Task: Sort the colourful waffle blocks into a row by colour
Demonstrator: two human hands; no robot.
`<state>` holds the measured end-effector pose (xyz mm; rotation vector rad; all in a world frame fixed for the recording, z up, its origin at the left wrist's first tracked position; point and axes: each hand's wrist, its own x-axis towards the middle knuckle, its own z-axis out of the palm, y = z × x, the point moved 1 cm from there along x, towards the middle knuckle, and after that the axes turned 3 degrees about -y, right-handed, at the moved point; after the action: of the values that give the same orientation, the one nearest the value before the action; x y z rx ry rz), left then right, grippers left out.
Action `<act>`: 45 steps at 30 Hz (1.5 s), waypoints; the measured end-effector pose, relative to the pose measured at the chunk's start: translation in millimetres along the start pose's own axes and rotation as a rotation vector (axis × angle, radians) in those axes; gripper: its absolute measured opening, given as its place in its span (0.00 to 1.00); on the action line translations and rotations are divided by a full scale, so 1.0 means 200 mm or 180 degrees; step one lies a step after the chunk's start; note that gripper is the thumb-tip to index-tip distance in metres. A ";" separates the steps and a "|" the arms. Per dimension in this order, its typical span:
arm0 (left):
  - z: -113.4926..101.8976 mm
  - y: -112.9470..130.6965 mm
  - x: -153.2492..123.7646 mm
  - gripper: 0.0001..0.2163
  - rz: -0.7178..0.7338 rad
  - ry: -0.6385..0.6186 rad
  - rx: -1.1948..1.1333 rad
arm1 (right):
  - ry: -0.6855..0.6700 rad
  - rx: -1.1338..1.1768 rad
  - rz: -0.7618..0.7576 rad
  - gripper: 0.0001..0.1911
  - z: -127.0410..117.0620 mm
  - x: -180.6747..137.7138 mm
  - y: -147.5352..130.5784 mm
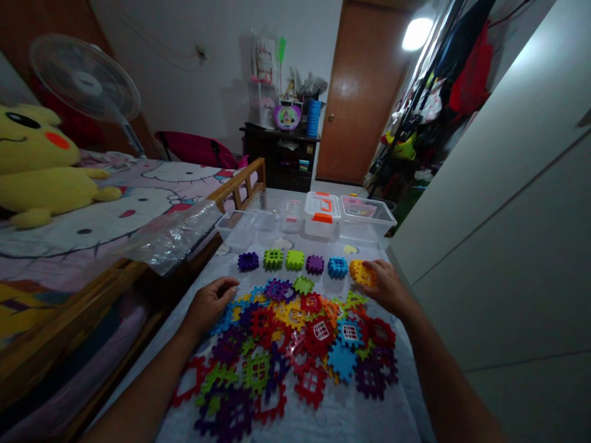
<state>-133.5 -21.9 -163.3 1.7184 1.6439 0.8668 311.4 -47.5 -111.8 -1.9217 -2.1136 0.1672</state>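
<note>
My right hand (386,284) has its fingers closed around a yellow block (362,272) at the right end of a row. The other blocks in the row are a blue block (338,267), a purple block (315,264), a lime block (295,260), a green block with a window (273,259) and a dark purple block (248,261). My left hand (216,300) rests at the left edge of a pile of flat interlocking plastic pieces (295,338). Its fingers are loosely bent, thumb apart, with nothing visible in them.
Behind the row stand clear plastic boxes, one being a lidded box with orange latches (322,212) beside an open clear bin (367,215). A bed with a wooden rail (237,184) borders the table's left side. White cabinet doors (498,246) rise on the right.
</note>
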 end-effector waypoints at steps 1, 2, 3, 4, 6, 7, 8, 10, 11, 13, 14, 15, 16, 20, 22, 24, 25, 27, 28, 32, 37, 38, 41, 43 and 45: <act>0.00 0.00 0.00 0.21 -0.0006 -0.0009 0.0000 | -0.0084 -0.0108 0.0059 0.26 -0.02 0.04 0.03; 0.00 0.00 0.00 0.21 -0.0014 -0.0019 0.0002 | -0.0205 -0.0213 0.0102 0.26 -0.04 0.09 0.05; 0.00 0.00 0.00 0.21 -0.0025 -0.0030 0.0007 | -0.0315 -0.0293 0.0131 0.27 -0.06 0.12 0.06; 0.00 0.00 0.00 0.21 -0.0034 -0.0039 0.0017 | -0.0413 -0.0350 0.0142 0.27 -0.07 0.16 0.07; 0.00 0.00 0.00 0.20 -0.0032 -0.0043 0.0048 | -0.0526 -0.0396 0.0116 0.28 -0.07 0.21 0.08; 0.00 0.00 0.00 0.20 -0.0021 -0.0039 0.0063 | -0.0557 -0.0399 0.0102 0.28 -0.06 0.23 0.08; -0.01 0.01 0.00 0.20 -0.0005 -0.0031 0.0071 | -0.0590 -0.0404 0.0096 0.29 -0.05 0.24 0.08; -0.01 0.01 0.00 0.20 0.0019 -0.0012 0.0065 | -0.0646 -0.0411 0.0095 0.30 -0.04 0.26 0.09; -0.01 0.01 0.00 0.20 0.0023 -0.0004 0.0062 | -0.0666 -0.0413 0.0098 0.30 -0.03 0.26 0.09; -0.01 0.01 0.00 0.20 0.0023 0.0023 0.0067 | -0.0694 -0.0417 0.0117 0.30 -0.02 0.27 0.09; -0.01 0.02 0.00 0.19 0.0022 0.0032 0.0068 | -0.0704 -0.0420 0.0133 0.30 -0.01 0.27 0.09; -0.01 0.02 0.00 0.19 0.0020 0.0032 0.0068 | -0.0711 -0.0423 0.0150 0.30 -0.01 0.27 0.09; -0.01 0.02 0.00 0.19 0.0015 0.0030 0.0071 | -0.0712 -0.0424 0.0165 0.31 -0.01 0.27 0.09; -0.01 0.02 0.00 0.19 0.0006 0.0044 0.0090 | -0.0650 -0.0385 0.0162 0.34 -0.03 0.26 0.07; -0.01 0.01 0.00 0.20 0.0013 0.0061 0.0087 | -0.0572 -0.0361 0.0156 0.34 -0.07 0.23 0.05; -0.01 0.01 0.00 0.20 0.0008 0.0057 0.0090 | -0.0401 -0.0250 0.0118 0.33 -0.12 0.17 0.04; -0.01 0.01 0.00 0.20 0.0003 0.0056 0.0095 | -0.0301 -0.0129 0.0067 0.31 -0.13 0.13 0.03; -0.01 0.00 0.00 0.20 0.0005 0.0046 0.0098 | -0.0151 0.0257 -0.0071 0.27 -0.15 0.03 0.02; -0.01 0.00 0.00 0.20 0.0013 0.0040 0.0099 | -0.0137 0.0482 -0.0114 0.25 -0.15 -0.03 0.02; -0.01 0.00 0.01 0.19 0.0026 0.0051 0.0131 | -0.0268 0.1011 0.0124 0.20 -0.05 -0.21 0.02; -0.01 0.00 0.00 0.20 0.0080 0.0034 0.0146 | -0.0285 0.1032 0.0155 0.20 0.07 -0.26 0.04; -0.02 0.00 0.00 0.20 0.0086 0.0049 0.0130 | -0.0327 0.1023 0.0129 0.20 0.09 -0.25 0.04; -0.02 0.01 0.00 0.20 0.0075 0.0071 0.0100 | -0.0449 0.0951 0.0051 0.21 0.11 -0.24 0.00; -0.01 0.01 0.00 0.20 0.0062 0.0057 0.0121 | -0.0463 0.0892 -0.0040 0.20 0.12 -0.23 -0.03; -0.01 0.00 0.01 0.20 0.0057 0.0049 0.0145 | -0.0477 0.0761 -0.0088 0.19 0.12 -0.23 -0.05</act>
<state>-134.7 -20.5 -161.5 1.7638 1.6728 0.8590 297.6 -91.8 -138.3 -1.7887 -2.1007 0.5480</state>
